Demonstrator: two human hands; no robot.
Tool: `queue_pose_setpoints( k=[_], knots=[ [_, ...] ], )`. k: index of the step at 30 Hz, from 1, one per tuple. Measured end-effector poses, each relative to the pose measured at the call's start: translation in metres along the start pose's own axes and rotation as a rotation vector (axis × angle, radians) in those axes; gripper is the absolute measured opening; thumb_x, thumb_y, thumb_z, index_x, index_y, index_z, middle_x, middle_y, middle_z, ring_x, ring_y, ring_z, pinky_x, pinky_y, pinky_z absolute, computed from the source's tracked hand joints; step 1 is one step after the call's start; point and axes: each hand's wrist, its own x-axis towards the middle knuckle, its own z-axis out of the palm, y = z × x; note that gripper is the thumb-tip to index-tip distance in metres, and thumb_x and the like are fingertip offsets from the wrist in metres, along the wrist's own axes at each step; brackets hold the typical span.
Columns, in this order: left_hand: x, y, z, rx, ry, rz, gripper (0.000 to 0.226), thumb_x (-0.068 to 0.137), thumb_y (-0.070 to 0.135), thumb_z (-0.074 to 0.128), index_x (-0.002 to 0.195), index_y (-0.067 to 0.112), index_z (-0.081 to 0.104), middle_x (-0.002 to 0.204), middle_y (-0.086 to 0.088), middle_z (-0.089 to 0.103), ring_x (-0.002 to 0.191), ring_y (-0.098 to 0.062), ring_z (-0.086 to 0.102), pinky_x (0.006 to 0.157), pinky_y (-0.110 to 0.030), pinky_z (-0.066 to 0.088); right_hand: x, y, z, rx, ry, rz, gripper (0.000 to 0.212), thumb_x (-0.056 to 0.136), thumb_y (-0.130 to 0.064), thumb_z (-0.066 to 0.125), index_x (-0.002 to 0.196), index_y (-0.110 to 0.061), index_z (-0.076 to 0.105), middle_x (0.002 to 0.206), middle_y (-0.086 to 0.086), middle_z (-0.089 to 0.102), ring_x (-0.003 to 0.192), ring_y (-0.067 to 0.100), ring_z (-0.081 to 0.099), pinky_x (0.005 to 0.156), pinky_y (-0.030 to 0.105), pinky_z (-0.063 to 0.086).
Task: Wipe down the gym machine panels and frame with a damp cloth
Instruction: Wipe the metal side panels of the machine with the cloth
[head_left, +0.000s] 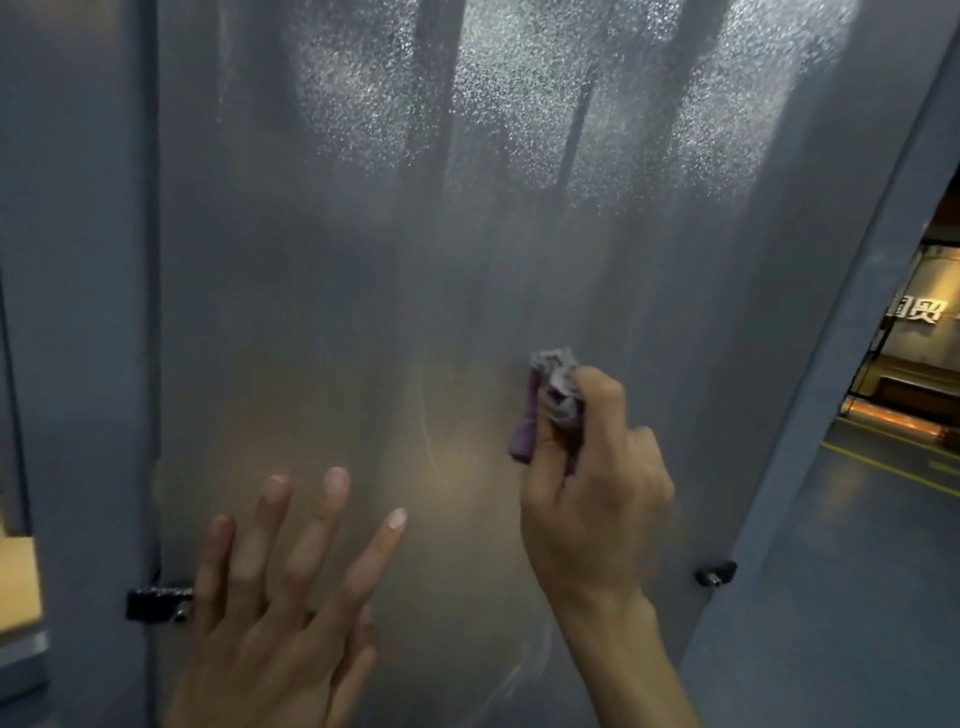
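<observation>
From the head view, a tall frosted translucent panel (467, 260) of the gym machine fills most of the frame, set between a grey frame upright (88, 312) along its left edge and a slanted grey frame post (831, 364) along its right edge. The right hand (592, 467) grips a bunched purple-and-grey cloth (550, 400), fingers curled round it, and presses the wad against the panel a little right of its middle. The cloth sticks out above and to the left of the knuckles, its longer fold running roughly up and down. The left hand (280, 587) holds nothing; its fingers are straight and spread, lying against or just off the panel near its lower left part, and contact cannot be told for certain. A black clip bracket (158, 603) sits at the panel's left edge just beside that hand, and a small black bolt fitting (717, 571) sits at the right edge, below and right of the right wrist.

Faint curved streaks show on the panel just left of the cloth and below the right forearm. The speckled, brightly lit upper part of the panel lies straight above the cloth, so the right hand is the nearer one for it; reaching there likely means an upward stroke. Both frame members lie to either side, apparently still to be wiped.
</observation>
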Motion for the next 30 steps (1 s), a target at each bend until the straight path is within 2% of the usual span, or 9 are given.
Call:
queue_pose_setpoints(
  k=[3, 5, 8, 11, 14, 18, 20, 25, 30],
  knots=[
    [-0.001, -0.002, -0.001, -0.004, -0.001, 0.011, 0.065, 0.088, 0.03, 0.05, 0.152, 0.031, 0.046, 0.168, -0.008, 0.028, 0.156, -0.038, 0.021, 0.127, -0.055, 0.015, 0.001, 0.009, -0.005, -0.039, 0.013, -0.05, 0.016, 0.095, -0.017, 0.052, 0.109, -0.025, 0.051, 0.062, -0.011, 0.054, 0.061, 0.015, 0.037, 0.056, 0.031, 0.034],
    [-0.001, -0.003, -0.001, -0.005, -0.005, 0.014, 0.067, 0.087, 0.031, 0.051, 0.154, 0.032, 0.045, 0.169, -0.008, 0.028, 0.157, -0.038, 0.021, 0.127, -0.055, 0.014, -0.001, 0.024, -0.015, -0.073, 0.047, 0.041, 0.014, 0.096, -0.02, 0.052, 0.11, -0.024, 0.051, 0.061, -0.001, 0.056, 0.058, 0.018, 0.042, 0.06, 0.029, 0.031],
    [0.0, -0.003, -0.001, -0.016, -0.013, 0.007, 0.069, 0.087, 0.032, 0.052, 0.155, 0.034, 0.042, 0.169, -0.007, 0.028, 0.157, -0.036, 0.02, 0.127, -0.055, 0.014, -0.001, 0.019, -0.014, -0.071, 0.061, 0.117, 0.015, 0.097, -0.018, 0.056, 0.108, -0.026, 0.05, 0.061, -0.005, 0.053, 0.052, 0.033, 0.048, 0.058, 0.03, 0.033],
    [0.002, -0.003, -0.003, -0.042, -0.026, 0.006, 0.068, 0.086, 0.031, 0.051, 0.153, 0.033, 0.043, 0.168, -0.007, 0.029, 0.158, -0.035, 0.019, 0.127, -0.055, 0.014, 0.001, -0.008, 0.001, -0.035, 0.016, 0.002, 0.026, 0.091, -0.01, 0.059, 0.11, -0.025, 0.05, 0.065, -0.006, 0.064, 0.059, 0.018, 0.043, 0.056, 0.032, 0.036],
    [0.002, -0.004, -0.006, -0.063, -0.03, 0.006, 0.067, 0.085, 0.03, 0.051, 0.152, 0.034, 0.044, 0.167, -0.007, 0.029, 0.158, -0.035, 0.019, 0.127, -0.055, 0.014, 0.005, -0.008, 0.001, -0.026, -0.001, -0.099, 0.025, 0.087, -0.013, 0.055, 0.109, -0.024, 0.051, 0.063, -0.009, 0.063, 0.065, 0.017, 0.042, 0.057, 0.032, 0.036],
    [0.003, -0.004, -0.007, -0.056, -0.035, 0.013, 0.067, 0.085, 0.03, 0.053, 0.152, 0.034, 0.045, 0.168, -0.007, 0.029, 0.158, -0.035, 0.019, 0.128, -0.054, 0.014, 0.003, 0.015, -0.009, -0.07, 0.071, 0.076, 0.014, 0.096, -0.018, 0.055, 0.109, -0.023, 0.052, 0.061, -0.003, 0.058, 0.059, 0.019, 0.04, 0.06, 0.029, 0.032],
    [0.004, -0.004, -0.007, -0.053, -0.038, 0.013, 0.069, 0.084, 0.03, 0.053, 0.152, 0.034, 0.046, 0.168, -0.007, 0.028, 0.158, -0.035, 0.018, 0.128, -0.054, 0.013, 0.002, 0.002, -0.003, -0.05, 0.05, 0.076, 0.012, 0.098, -0.022, 0.053, 0.11, -0.024, 0.052, 0.064, -0.003, 0.063, 0.058, 0.021, 0.044, 0.057, 0.031, 0.035],
    [0.004, -0.004, -0.01, -0.07, -0.052, 0.021, 0.075, 0.078, 0.029, 0.053, 0.152, 0.035, 0.044, 0.167, -0.007, 0.029, 0.158, -0.035, 0.019, 0.128, -0.053, 0.014, 0.008, -0.033, 0.013, -0.03, -0.031, -0.166, 0.022, 0.089, -0.013, 0.051, 0.109, -0.021, 0.054, 0.062, -0.005, 0.061, 0.053, 0.02, 0.051, 0.055, 0.039, 0.041],
    [0.005, -0.005, -0.011, -0.067, -0.054, 0.019, 0.076, 0.077, 0.03, 0.056, 0.152, 0.034, 0.044, 0.168, -0.006, 0.027, 0.159, -0.033, 0.016, 0.128, -0.052, 0.013, 0.006, -0.004, -0.001, -0.073, 0.041, 0.039, 0.022, 0.094, -0.012, 0.061, 0.11, -0.023, 0.052, 0.065, -0.004, 0.066, 0.068, 0.021, 0.038, 0.058, 0.029, 0.032]
  ],
)
